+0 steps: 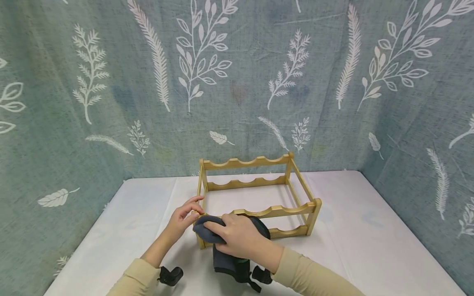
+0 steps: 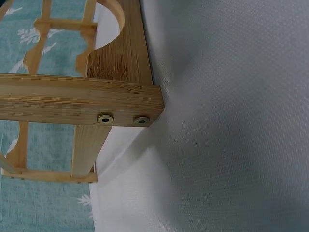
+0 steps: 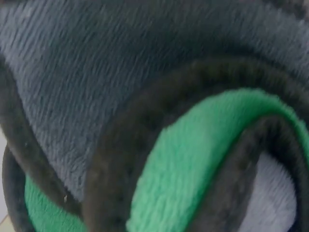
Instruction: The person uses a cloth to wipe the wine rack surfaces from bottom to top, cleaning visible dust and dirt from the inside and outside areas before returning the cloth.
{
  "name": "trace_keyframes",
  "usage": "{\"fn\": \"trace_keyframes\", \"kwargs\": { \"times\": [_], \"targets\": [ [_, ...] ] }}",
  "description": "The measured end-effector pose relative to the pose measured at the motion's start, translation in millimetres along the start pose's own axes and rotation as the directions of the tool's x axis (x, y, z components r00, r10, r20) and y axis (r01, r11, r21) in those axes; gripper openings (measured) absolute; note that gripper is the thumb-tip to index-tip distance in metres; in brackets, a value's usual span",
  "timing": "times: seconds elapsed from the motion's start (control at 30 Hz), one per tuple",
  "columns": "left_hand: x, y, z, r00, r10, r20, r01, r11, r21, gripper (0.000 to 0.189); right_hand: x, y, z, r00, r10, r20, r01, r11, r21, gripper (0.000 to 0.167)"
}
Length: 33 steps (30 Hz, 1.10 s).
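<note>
A wooden wine rack (image 1: 275, 211) with scalloped rails stands on the white table. My left hand (image 1: 184, 216) holds its front left corner, fingers over the side rail. The left wrist view shows the rack's post (image 2: 72, 99) with two bolts close by, but none of that hand. In my right hand (image 1: 238, 236) is a bunched plush cloth (image 1: 209, 230), dark blue-grey with black edging, against the rack's front left part. Part of the cloth hangs below the hand. Up close in the right wrist view, the cloth (image 3: 72, 92) shows folds with a green side.
White cloth covers the table (image 1: 352, 246). A teal curtain (image 1: 244, 90) printed with white leaves hangs behind the rack and along both sides. Small black devices sit by the left wrist (image 1: 170, 276) and right wrist (image 1: 262, 275).
</note>
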<state>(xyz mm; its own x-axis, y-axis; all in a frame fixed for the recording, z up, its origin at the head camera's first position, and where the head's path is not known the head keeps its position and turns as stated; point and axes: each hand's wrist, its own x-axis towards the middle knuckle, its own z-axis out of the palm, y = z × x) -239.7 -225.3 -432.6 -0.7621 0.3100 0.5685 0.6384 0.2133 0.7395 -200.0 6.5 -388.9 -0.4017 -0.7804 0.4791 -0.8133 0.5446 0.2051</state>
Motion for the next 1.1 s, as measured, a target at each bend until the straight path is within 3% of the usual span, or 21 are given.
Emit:
{"fn": "trace_keyframes", "kwargs": {
  "times": [0.1,0.23,0.43,0.6,0.77,0.97,1.03,1.1],
  "targets": [
    [-0.5,0.2,-0.6,1.000,0.001,0.001,-0.001,1.000,-0.012,0.019,9.6,-7,8,0.999,-0.005,-0.033,0.003,0.999,-0.054,0.046],
    [0.8,1.3,0.3,1.000,-0.005,0.005,0.005,1.000,-0.011,0.018,4.4,-5,12,0.999,0.032,-0.024,-0.035,0.994,-0.102,0.046],
    [0.8,-1.2,1.3,1.000,-0.015,-0.007,0.015,1.000,0.005,0.016,-30.1,15,1,0.987,0.151,0.064,-0.144,0.985,-0.094,0.051],
    [-0.9,-2.7,0.9,1.000,-0.019,-0.012,0.019,1.000,0.019,0.017,-69.3,40,-11,0.969,0.243,0.046,-0.236,0.965,-0.116,0.052],
    [-0.8,-1.2,2.3,1.000,-0.027,-0.012,0.027,1.000,0.014,0.016,-106.9,67,-32,0.926,0.370,0.077,-0.352,0.918,-0.185,0.056],
    [0.8,-0.3,3.8,1.000,-0.030,-0.001,0.030,1.000,0.005,0.016,-148.8,101,-55,0.834,0.544,0.088,-0.510,0.823,-0.250,0.060],
    [0.6,-0.8,3.4,0.999,-0.033,-0.012,0.033,0.999,0.006,0.016,-156.4,106,-57,0.827,0.556,0.081,-0.524,0.815,-0.249,0.060],
    [0.6,-1.2,3.0,0.999,-0.036,-0.019,0.036,0.999,0.001,0.016,-159.0,106,-56,0.834,0.547,0.074,-0.517,0.820,-0.246,0.060]
  ]
}}
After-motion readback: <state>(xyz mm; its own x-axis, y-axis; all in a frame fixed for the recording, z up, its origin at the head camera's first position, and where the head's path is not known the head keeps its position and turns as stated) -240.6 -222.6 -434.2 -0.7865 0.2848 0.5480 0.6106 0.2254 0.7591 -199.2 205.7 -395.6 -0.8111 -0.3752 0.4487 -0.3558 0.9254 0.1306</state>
